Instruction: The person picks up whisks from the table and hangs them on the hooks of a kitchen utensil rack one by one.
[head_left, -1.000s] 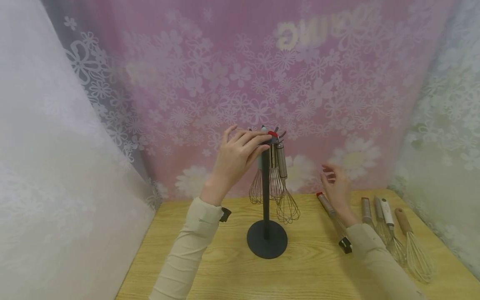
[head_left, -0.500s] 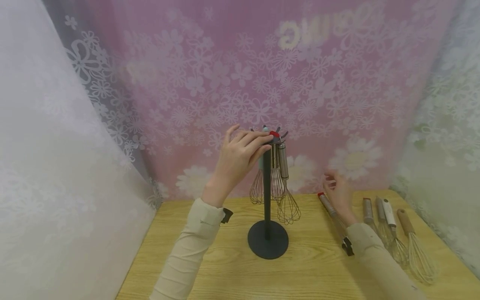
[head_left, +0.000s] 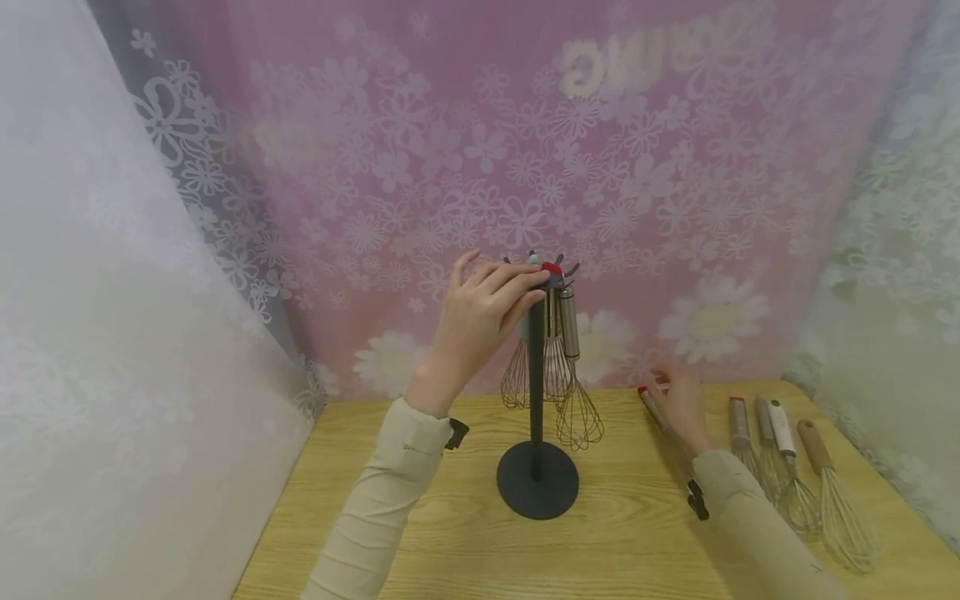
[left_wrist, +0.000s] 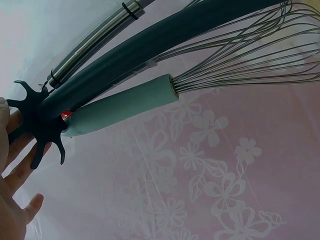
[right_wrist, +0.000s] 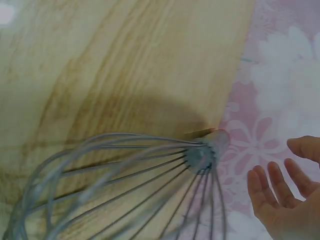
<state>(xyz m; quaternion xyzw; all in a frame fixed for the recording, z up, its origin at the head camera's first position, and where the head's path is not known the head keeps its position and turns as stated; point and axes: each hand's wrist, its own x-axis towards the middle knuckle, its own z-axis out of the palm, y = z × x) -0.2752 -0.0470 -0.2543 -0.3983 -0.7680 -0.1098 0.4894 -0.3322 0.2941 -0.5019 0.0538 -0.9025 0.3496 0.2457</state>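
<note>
The left hand (head_left: 474, 321) rests on the hooked top of a dark stand (head_left: 536, 375), its extended fingers lying across it. In the left wrist view, the fingers of the left hand (left_wrist: 15, 200) pass behind the hook ring (left_wrist: 35, 112). From the stand hang a turquoise-handled whisk (left_wrist: 125, 106), a metal-handled whisk (head_left: 570, 325) and another between them. The right hand (head_left: 681, 408) is over a red-ended whisk (head_left: 649, 403) lying on the table. The right wrist view shows the right hand (right_wrist: 287, 207) with fingers apart from that whisk's handle (right_wrist: 219, 140).
Several whisks lie at the table's right, among them one with a red end (head_left: 738, 415), a white-handled one (head_left: 781, 427) and a wooden-handled one (head_left: 813, 444). The stand's round base (head_left: 537, 492) sits mid-table (head_left: 420, 533). Floral cloth (head_left: 480, 167) hangs behind.
The right hand has lowered toward the red-ended whisk's handle. The left hand has stayed on the stand's top; the whole scene has shifted slightly right in view.
</note>
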